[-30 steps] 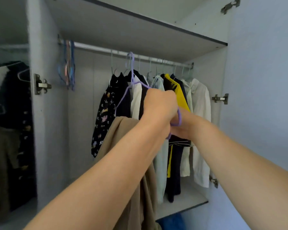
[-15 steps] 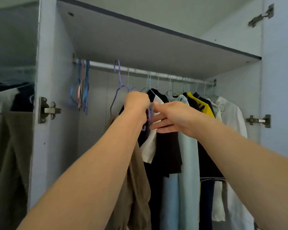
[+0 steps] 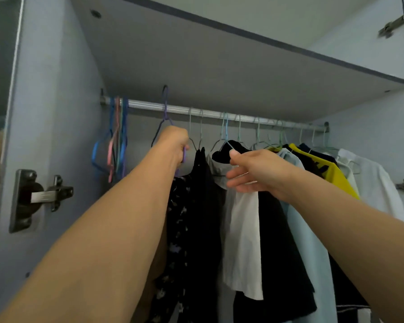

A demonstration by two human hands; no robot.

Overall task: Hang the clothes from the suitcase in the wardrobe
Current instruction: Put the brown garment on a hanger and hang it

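Wardrobe (image 3: 56, 113) rail (image 3: 145, 105) carries hung clothes (image 3: 240, 229); left hand (image 3: 173, 142) fisted round purple hanger (image 3: 165, 113); right hand (image 3: 254, 171) loosely open, empty.

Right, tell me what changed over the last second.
The left hand lifted the purple hanger up and leftward until its hook reached over the rail. The right hand let go of the hanger and opened beside the hung clothes. The empty hangers at the left end stayed put.
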